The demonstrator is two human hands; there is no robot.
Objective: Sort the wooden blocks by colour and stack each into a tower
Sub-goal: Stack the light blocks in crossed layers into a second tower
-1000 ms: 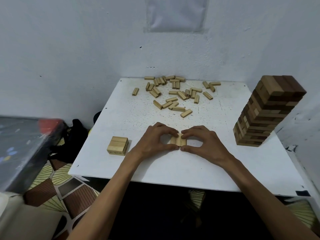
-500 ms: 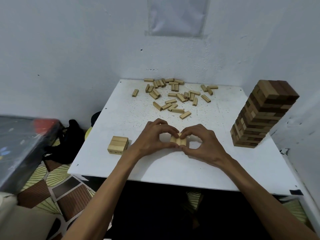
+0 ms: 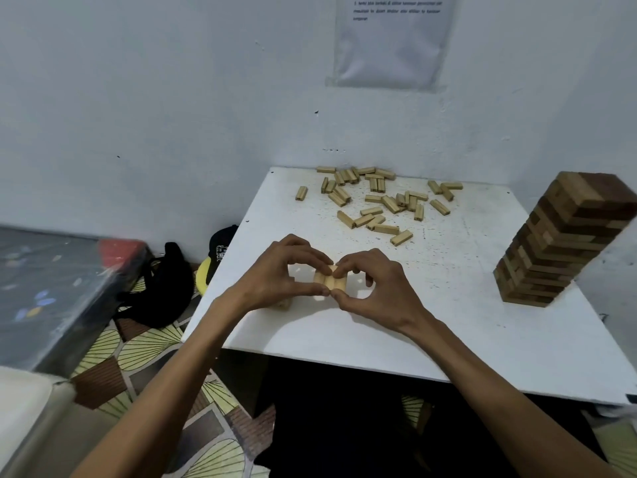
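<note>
Blocks (image 3: 330,282), pale ones, sit side by side between my two hands near the front of the table (image 3: 482,332), and I judge this to be the squaring-up step: making one neat layer for the light-coloured tower. My left hand (image 3: 275,281) pinches the row from its left side, thumb at the near end and fingers at the far end; my right hand (image 3: 372,288) does the same from the right, so both are closed on the row. Each block's long axis runs away from me, toward the wall, and the blocks touch along their long sides. The mixed brown tower (image 3: 558,243) stands well apart at the right, and the loose pile (image 3: 379,201) of pale blocks lies at the far side. Part of a small stack (image 3: 283,304) shows under my left wrist. Next, I think, the row needs carrying across as one piece, laid crosswise on that stack, with even pressure so nothing slips.
</note>
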